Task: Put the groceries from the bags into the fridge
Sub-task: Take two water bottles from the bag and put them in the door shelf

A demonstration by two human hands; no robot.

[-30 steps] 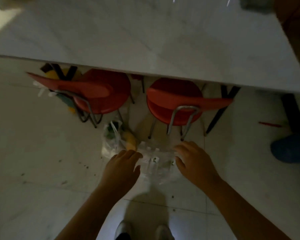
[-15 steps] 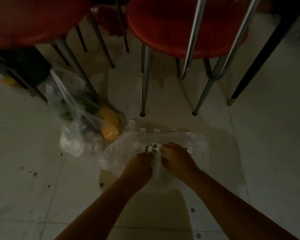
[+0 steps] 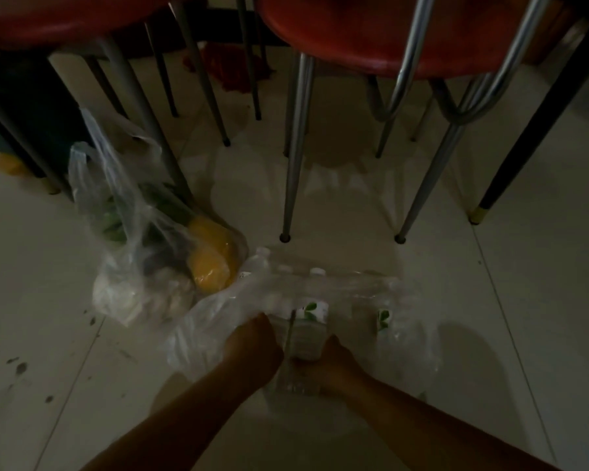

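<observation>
A clear plastic bag (image 3: pixel 398 321) lies on the floor in front of me with white cartons marked with green leaves inside. My left hand (image 3: pixel 255 348) and my right hand (image 3: pixel 330 363) grip a pack of these cartons (image 3: pixel 308 331) from either side, raised a little out of the bag. Another carton (image 3: pixel 383 317) sits further right in the bag. White bottle caps (image 3: pixel 315 270) show at the bag's far edge. A second clear bag (image 3: pixel 133 253) to the left holds green vegetables, a yellow item (image 3: pixel 211 256) and pale items.
Two red chairs (image 3: pixel 371 39) with chrome legs (image 3: pixel 295 147) stand just beyond the bags. A black table leg (image 3: pixel 524 141) slants down at right. The pale tiled floor (image 3: pixel 541 300) has dark specks at left. A red cloth (image 3: pixel 235 68) lies under the chairs.
The view dropped from the table top toward the floor. My hands went into the clear bag, closed round the carton pack and lifted it a little.
</observation>
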